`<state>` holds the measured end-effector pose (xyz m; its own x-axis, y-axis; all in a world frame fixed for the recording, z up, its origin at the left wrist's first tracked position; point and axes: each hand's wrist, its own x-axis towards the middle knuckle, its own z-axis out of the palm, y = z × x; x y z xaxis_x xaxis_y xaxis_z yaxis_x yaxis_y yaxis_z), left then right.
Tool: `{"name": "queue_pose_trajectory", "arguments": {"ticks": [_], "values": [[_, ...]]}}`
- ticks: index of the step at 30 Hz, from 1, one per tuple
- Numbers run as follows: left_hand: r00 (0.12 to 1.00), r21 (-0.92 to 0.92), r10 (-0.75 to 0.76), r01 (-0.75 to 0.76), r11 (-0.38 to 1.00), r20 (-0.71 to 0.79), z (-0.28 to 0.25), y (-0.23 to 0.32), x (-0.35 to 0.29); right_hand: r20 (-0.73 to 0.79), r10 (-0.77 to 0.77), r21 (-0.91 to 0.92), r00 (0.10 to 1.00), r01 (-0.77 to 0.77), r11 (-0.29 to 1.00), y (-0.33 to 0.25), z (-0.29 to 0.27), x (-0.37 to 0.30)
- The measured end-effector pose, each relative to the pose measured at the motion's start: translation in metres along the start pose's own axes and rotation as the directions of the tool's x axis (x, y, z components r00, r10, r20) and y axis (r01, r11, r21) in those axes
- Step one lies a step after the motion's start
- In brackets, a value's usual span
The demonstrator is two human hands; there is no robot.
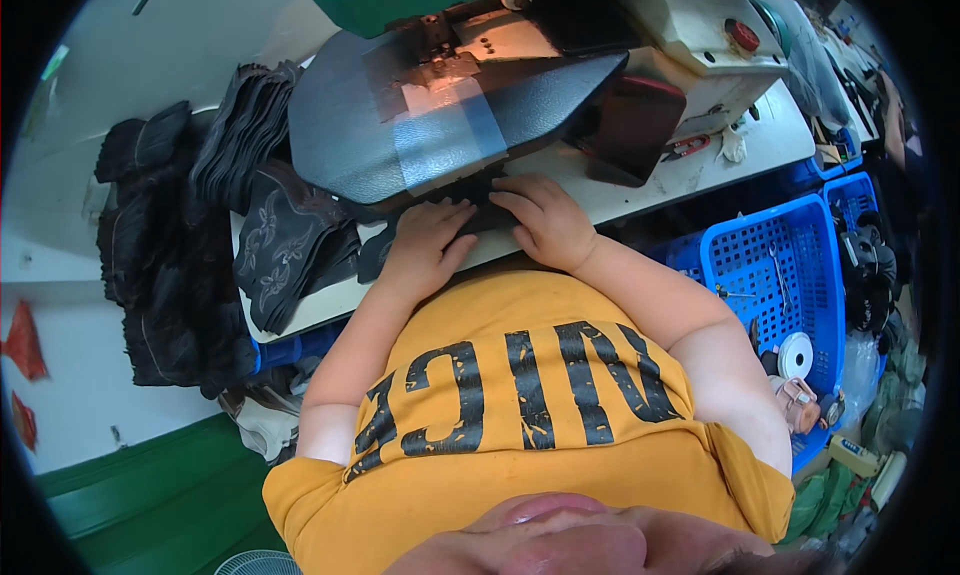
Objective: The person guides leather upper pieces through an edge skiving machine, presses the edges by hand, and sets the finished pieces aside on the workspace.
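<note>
A dark, flat piece of material [480, 207] lies on the pale worktable [640, 190], partly hidden beneath a machine's dark grey textured cover [345, 125]. My left hand [430, 243] rests on the piece, fingers laid out and thumb apart. Close to its right, my right hand [548, 220] presses on the same piece with slightly bent, spread fingers. Clear tape [450, 140] crosses the cover just beyond both hands, and a warm light shines above it. Left of my left hand sits a stack of black cut pieces [280, 240] with pale stitched patterns.
Another stack [245, 125] and a black pile [165, 245] stand farther left. Red-handled snips [685, 148] lie by the cream machine body [690, 45]. At right, a blue basket [835, 315] holds a wrench [779, 275] and white spool [795, 355]. Someone's arm [890, 105] shows far right.
</note>
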<state>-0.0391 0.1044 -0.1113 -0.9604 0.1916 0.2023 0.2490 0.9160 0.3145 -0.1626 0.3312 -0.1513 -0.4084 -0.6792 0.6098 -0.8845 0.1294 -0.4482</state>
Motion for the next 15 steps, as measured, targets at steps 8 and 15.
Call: {"name": "queue_pose_trajectory", "arguments": {"ticks": [8,15], "values": [[0.998,-0.223,0.059,-0.059,0.973,-0.006,-0.004,-0.017,0.017,-0.03,0.057,0.165,0.998,-0.051,0.985,0.017,0.0,0.006],[0.993,-0.101,0.061,-0.07,0.992,-0.097,0.004,0.003,0.023,0.105,0.083,0.355,0.991,-0.115,0.928,0.029,-0.003,0.007]]}}
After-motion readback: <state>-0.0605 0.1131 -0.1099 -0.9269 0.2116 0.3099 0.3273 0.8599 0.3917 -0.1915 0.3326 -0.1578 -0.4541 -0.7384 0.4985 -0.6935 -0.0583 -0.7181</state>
